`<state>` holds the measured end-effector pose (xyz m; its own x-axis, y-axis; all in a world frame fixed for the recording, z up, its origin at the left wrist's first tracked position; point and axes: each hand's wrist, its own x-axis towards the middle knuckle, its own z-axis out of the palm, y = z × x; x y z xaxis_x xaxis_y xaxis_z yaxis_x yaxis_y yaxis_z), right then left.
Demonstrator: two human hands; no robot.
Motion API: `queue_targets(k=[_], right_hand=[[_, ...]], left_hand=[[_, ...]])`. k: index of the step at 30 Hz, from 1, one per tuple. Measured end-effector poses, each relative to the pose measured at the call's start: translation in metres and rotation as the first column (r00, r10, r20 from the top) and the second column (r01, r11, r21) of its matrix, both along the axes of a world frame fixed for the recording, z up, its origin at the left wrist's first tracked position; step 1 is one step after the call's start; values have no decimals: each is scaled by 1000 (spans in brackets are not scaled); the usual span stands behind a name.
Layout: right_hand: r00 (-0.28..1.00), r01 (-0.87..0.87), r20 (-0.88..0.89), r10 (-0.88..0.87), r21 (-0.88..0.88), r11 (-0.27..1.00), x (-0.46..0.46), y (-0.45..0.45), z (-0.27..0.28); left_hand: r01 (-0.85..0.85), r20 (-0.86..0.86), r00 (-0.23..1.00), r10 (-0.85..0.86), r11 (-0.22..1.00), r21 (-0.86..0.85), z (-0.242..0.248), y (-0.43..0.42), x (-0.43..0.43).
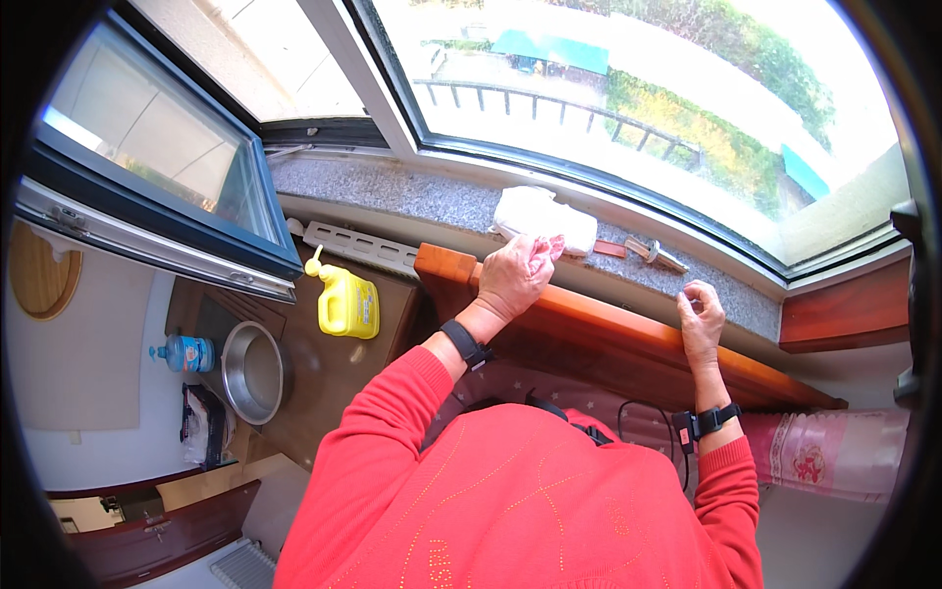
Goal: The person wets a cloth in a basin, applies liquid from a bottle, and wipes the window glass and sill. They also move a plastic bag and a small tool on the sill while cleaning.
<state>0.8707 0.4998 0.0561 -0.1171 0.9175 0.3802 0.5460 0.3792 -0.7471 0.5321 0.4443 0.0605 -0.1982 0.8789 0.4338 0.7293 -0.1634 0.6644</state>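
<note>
My left hand [517,274] is closed on a crumpled pink-and-white cloth [550,249], held above the polished wooden rail of a headboard [589,309]. Just beyond it, a white plastic-wrapped bundle [541,215] lies on the speckled granite windowsill [383,188]. Over the right part of the rail is my right hand [700,313], its thumb and forefinger close together; whether something small is pinched there cannot be told. Between the hands, a reddish flat item [609,249] and a small bundle of thin sticks or tools [655,255] rest on the sill.
An open window sash [169,154] juts in at the left. Below it stand a yellow jug with a pump [349,302], a metal basin [252,372] and a blue bottle [190,353]. A white radiator [360,248] runs under the sill. A black cable hangs near my right wrist.
</note>
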Motion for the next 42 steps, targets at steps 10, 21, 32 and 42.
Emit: queue_targets(k=[10, 21, 32, 42], right_hand=[[1000, 19, 0, -19, -52, 998, -1, 0, 0], [996, 65, -47, -71, -116, 991, 0, 0, -1], [994, 19, -107, -33, -126, 992, 2, 3, -5], [999, -24, -49, 20, -77, 997, -3, -2, 2]], left_hand=[[-2, 9, 1000, 2, 1000, -12, 3, -1, 0], [-5, 112, 994, 10, 999, -41, 3, 0, -2], [221, 950, 295, -98, 975, 32, 22, 10, 0], [639, 901, -432, 24, 713, 288, 31, 5, 45]])
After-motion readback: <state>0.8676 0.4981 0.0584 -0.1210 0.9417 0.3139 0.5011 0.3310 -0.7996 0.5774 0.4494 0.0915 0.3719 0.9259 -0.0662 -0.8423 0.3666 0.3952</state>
